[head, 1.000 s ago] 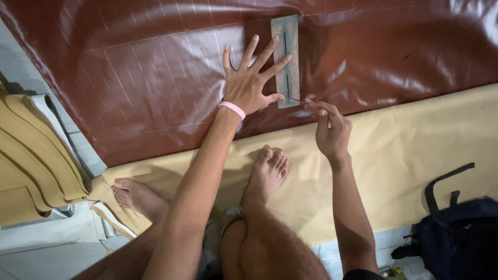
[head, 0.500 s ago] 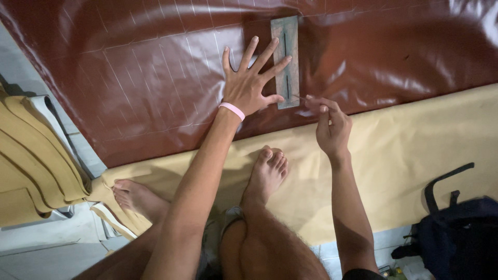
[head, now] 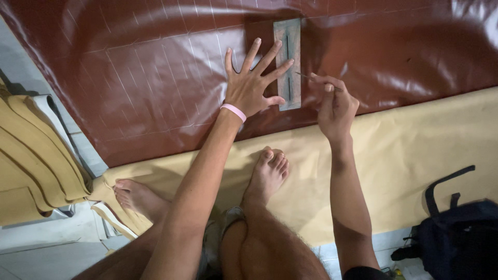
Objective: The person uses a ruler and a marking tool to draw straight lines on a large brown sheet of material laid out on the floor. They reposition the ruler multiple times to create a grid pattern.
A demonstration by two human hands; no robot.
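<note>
- dim, warm indoor light; glare streaks on the glossy brown sheet (head: pixel 155 78) toward 1 o'clock.
- soft shadow of the left hand (head: pixel 252 85) falls toward 12 o'clock.
- the bag (head: pixel 456 233) at 4 o'clock sits in deep shade.
- focus sharp, slight stretching at the edges.

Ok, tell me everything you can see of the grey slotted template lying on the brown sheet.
The template is a narrow grey rectangle, flat and stiff-looking, with a long slot down its middle. It lies flat and lengthwise up the frame on the glossy brown sheet, which carries a grid of faint pale lines. The left hand, fingers spread, presses on its left edge. The right hand holds a thin marking tool whose tip sits at its right edge.
</note>
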